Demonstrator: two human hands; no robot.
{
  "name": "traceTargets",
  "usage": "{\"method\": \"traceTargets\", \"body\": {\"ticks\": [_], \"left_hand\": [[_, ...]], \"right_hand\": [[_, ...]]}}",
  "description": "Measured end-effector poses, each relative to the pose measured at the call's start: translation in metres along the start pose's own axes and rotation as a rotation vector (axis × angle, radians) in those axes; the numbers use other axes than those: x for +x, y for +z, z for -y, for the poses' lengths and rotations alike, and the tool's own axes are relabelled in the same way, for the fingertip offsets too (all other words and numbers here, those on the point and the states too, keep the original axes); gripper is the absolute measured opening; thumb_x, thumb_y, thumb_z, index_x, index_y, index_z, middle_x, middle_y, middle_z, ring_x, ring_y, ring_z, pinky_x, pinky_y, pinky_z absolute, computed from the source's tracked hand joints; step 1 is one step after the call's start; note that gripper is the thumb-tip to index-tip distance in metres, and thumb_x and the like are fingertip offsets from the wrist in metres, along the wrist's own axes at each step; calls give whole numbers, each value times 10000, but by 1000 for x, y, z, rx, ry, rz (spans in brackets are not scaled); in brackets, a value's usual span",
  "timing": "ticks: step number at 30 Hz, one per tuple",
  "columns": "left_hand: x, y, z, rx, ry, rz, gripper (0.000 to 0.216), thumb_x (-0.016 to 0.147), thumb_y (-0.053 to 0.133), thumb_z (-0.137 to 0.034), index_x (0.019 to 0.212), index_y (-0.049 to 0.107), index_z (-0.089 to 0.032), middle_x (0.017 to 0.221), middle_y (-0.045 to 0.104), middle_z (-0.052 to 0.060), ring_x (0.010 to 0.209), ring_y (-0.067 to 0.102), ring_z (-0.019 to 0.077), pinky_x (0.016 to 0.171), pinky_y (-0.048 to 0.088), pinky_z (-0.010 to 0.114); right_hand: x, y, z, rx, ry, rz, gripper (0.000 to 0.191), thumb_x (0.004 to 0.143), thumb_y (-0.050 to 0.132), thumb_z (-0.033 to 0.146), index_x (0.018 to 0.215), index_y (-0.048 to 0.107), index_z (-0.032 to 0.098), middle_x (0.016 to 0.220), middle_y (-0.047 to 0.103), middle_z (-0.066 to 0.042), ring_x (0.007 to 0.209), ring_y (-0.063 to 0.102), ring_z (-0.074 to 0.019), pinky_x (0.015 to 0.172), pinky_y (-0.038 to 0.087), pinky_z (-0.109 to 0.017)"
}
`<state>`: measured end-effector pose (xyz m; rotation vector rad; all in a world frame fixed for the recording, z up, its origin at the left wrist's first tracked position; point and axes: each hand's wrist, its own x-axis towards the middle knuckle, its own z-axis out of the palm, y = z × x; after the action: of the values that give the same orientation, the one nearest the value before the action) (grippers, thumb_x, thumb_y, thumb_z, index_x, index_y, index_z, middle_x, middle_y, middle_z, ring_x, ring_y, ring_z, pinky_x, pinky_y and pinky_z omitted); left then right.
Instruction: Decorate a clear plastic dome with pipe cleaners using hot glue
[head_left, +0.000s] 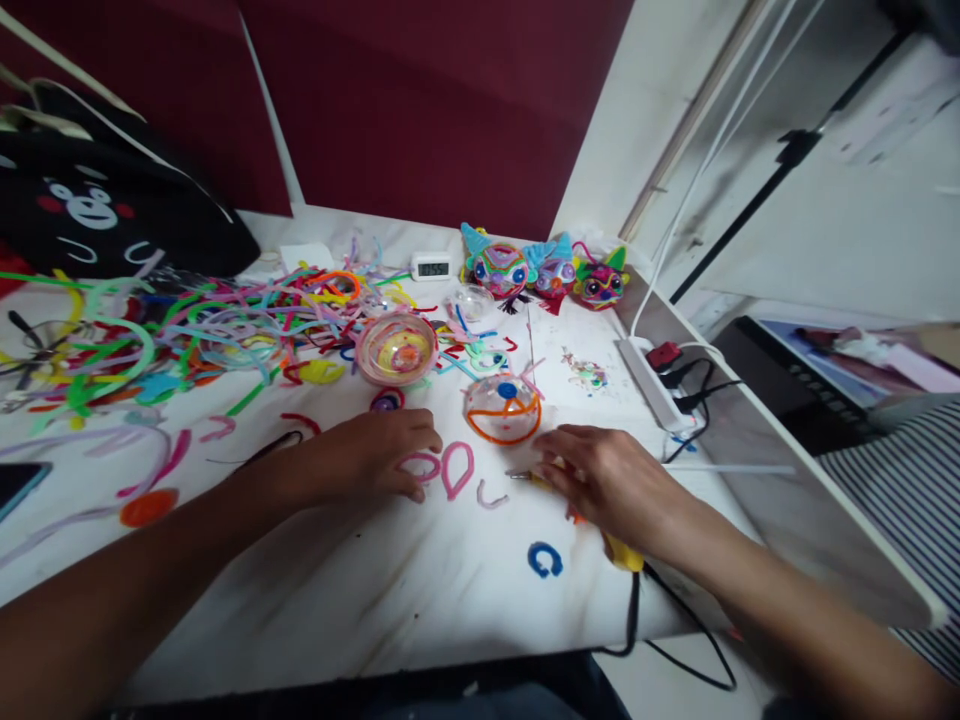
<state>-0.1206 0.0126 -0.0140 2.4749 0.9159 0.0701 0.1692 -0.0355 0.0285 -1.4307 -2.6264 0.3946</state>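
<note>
My left hand [371, 455] lies on the white table [390, 590] with its fingers curled over a pink pipe-cleaner loop [421, 465]. A second pink loop [457, 468] lies just right of it. My right hand [611, 480] rests over a yellow glue gun [624, 553], whose metal tip pokes out to the left and whose black cord runs off the table's front edge. A clear half-ball with an orange rim and a blue dot [502, 408] stands just beyond both hands. A blue curl [544, 560] lies near the front.
A heap of coloured pipe cleaners [187, 330] covers the left back. A clear bowl of coils [395, 349], three finished faces [551, 268], a small clock [432, 266], a power strip [649, 380] and a black bag [105, 215] stand around.
</note>
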Motion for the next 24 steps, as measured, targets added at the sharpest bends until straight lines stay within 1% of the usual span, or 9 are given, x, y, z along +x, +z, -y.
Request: {"method": "traceTargets", "body": {"ticks": [2,4,6,8,11,14,20,22,24], "left_hand": [[-1,2,0,13,-38,3,271,801,675,-376,997,628,-195,1023,595,42,897,594,195,721,416,253],[-2,3,-1,2,-54,8,217,820,648,-312,999,625,-192,1042,593,49,923,588,196,756,421,259],[-3,3,-1,-17,-38,13,166,847,613,-281,984,627,-188,1044,588,52,946,577,192,805,417,264],[-4,4,0,-39,-6,14,130,871,585,-280,951,633,-190,1028,587,48,953,567,188,828,409,267],[-4,7,4,-81,45,-8,105,877,580,-276,916,641,-201,998,592,37,929,564,180,817,405,263],[-4,10,4,-105,90,-27,86,872,571,-223,913,646,-208,981,600,36,917,566,173,812,406,259],[-6,15,-2,-163,178,-24,189,891,480,-115,953,633,-208,995,618,50,930,575,160,826,422,255],[-9,14,-1,-162,174,-50,163,892,503,-152,974,632,-210,1029,626,58,951,579,172,842,431,269],[-13,13,3,-106,116,-99,147,862,596,-279,985,632,-207,1045,622,64,955,582,193,837,441,288]], "right_hand": [[-23,3,-6,10,36,-77,224,928,481,275,1018,669,192,924,690,-101,776,663,-212,690,501,-315],[-44,10,-11,3,78,-144,237,930,490,318,1068,648,208,962,682,-103,800,662,-220,691,526,-329],[-64,18,-15,-2,124,-220,285,928,503,376,1134,605,209,1010,668,-114,866,660,-239,718,547,-352],[-79,27,-17,10,171,-268,279,924,518,409,1131,575,230,1065,649,-112,938,649,-241,783,550,-368],[-96,41,-19,22,230,-319,286,906,540,433,1111,530,235,1095,631,-114,986,638,-250,837,544,-392],[-106,53,-19,8,273,-348,334,883,559,457,1111,494,222,1124,620,-130,1013,635,-267,845,547,-407],[-103,69,-15,-16,378,-346,453,848,570,536,1130,481,193,1041,657,-138,869,675,-265,703,567,-377],[-100,74,-15,-28,429,-356,462,847,567,542,1130,490,185,1013,666,-137,841,680,-260,687,564,-370],[-97,79,-16,-56,459,-374,458,852,556,541,1129,500,180,969,672,-130,804,681,-254,672,561,-367]]}}
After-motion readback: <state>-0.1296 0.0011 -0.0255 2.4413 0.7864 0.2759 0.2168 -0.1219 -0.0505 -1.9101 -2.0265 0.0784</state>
